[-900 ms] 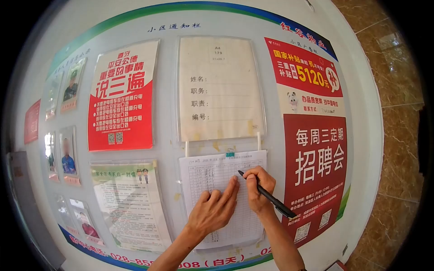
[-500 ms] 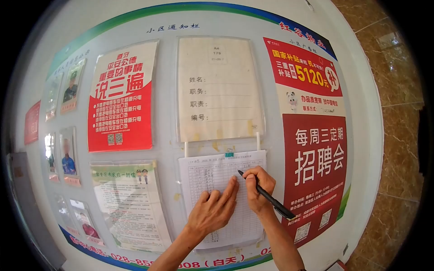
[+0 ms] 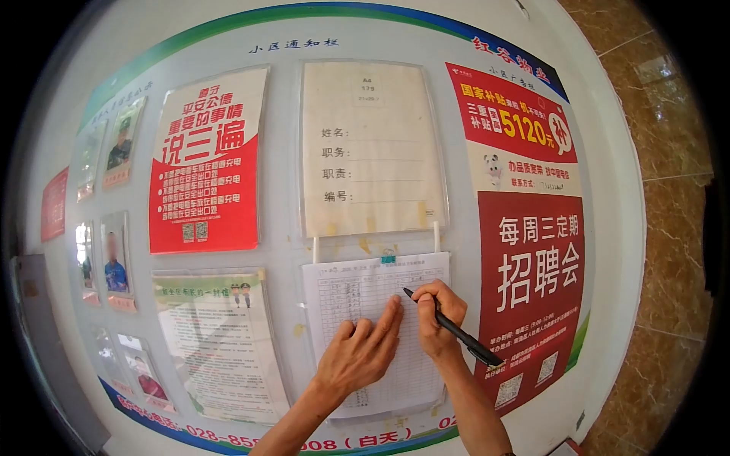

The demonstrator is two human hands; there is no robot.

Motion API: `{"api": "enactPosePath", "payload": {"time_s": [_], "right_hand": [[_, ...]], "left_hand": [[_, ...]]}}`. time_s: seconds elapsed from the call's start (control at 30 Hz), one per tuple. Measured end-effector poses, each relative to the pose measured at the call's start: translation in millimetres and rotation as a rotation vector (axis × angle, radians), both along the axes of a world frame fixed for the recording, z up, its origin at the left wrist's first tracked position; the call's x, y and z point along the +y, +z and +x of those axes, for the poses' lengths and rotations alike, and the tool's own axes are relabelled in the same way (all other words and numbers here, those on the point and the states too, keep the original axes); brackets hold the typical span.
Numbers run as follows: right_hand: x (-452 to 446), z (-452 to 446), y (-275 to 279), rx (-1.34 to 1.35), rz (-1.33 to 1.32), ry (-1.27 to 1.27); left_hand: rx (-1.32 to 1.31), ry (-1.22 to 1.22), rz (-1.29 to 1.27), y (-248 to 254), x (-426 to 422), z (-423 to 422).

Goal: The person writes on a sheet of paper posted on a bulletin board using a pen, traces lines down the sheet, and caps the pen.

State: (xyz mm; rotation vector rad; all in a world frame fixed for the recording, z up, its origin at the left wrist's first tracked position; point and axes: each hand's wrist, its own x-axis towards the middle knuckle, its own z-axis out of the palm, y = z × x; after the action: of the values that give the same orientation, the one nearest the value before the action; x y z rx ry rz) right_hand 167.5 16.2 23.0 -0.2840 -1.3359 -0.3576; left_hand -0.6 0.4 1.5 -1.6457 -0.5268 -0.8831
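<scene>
A sheaf of printed table sheets [image 3: 334, 304] hangs low on the notice board, held at its top by a teal binder clip [image 3: 388, 259]. My left hand [image 3: 363, 351] lies across the sheets with its fingers stretched out, the index fingertip pressing on the paper. Between the thumb and fingers of my right hand [image 3: 439, 319] is a black pen [image 3: 468, 340]. Its tip is at the upper right of the table, close to my left index fingertip. The pen's back end slants down to the right. Handwritten entries fill some left columns; my hands cover part of the sheet.
Above the sheets is a cream form in a clear sleeve [image 3: 372, 152]. Red and white posters [image 3: 205, 205], a green-topped letter [image 3: 217, 342] and small photos [image 3: 115, 262] fill the left side. A red recruitment poster [image 3: 532, 228] is on the right, beside a brown marble wall [image 3: 677, 228].
The pen and right hand have shifted very slightly to the right. My left hand stays in place on the sheet, and the view has moved a little.
</scene>
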Motion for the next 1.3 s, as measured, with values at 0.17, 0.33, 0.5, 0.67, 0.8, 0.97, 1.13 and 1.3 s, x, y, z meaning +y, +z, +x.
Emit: {"api": "enactPosePath", "payload": {"time_s": [0.17,0.33,0.5,0.67,0.8,0.97,1.13,1.3], "right_hand": [[-0.5,0.5,0.6,-0.019,-0.005,0.035],[-2.3,1.0,1.8,-0.029,-0.003,0.021],[-3.3,0.7,2.4,-0.028,0.002,0.004],[-3.5,1.6,1.5,-0.041,-0.007,0.007],[-3.6,0.8,2.4,-0.034,0.012,0.015],[-3.9,1.7,1.8,-0.038,-0.008,0.015],[-4.2,0.0,2.6,-0.032,-0.005,-0.003],[-4.3,0.4,2.2,-0.032,-0.003,-0.002]], "left_hand": [[-0.001,-0.006,0.008,-0.1,1.0,0.6],[0.004,0.008,0.009,0.3,-0.1,0.4],[0.001,-0.007,0.008,0.2,0.0,0.8],[0.000,-0.011,-0.002,-1.0,0.9,0.6],[0.004,-0.011,0.003,-1.1,1.8,0.9],[0.006,0.001,-0.001,-1.5,1.2,0.6],[0.003,-0.004,-0.006,-1.4,1.0,1.1],[0.001,0.003,0.000,-1.6,0.3,1.4]]}}
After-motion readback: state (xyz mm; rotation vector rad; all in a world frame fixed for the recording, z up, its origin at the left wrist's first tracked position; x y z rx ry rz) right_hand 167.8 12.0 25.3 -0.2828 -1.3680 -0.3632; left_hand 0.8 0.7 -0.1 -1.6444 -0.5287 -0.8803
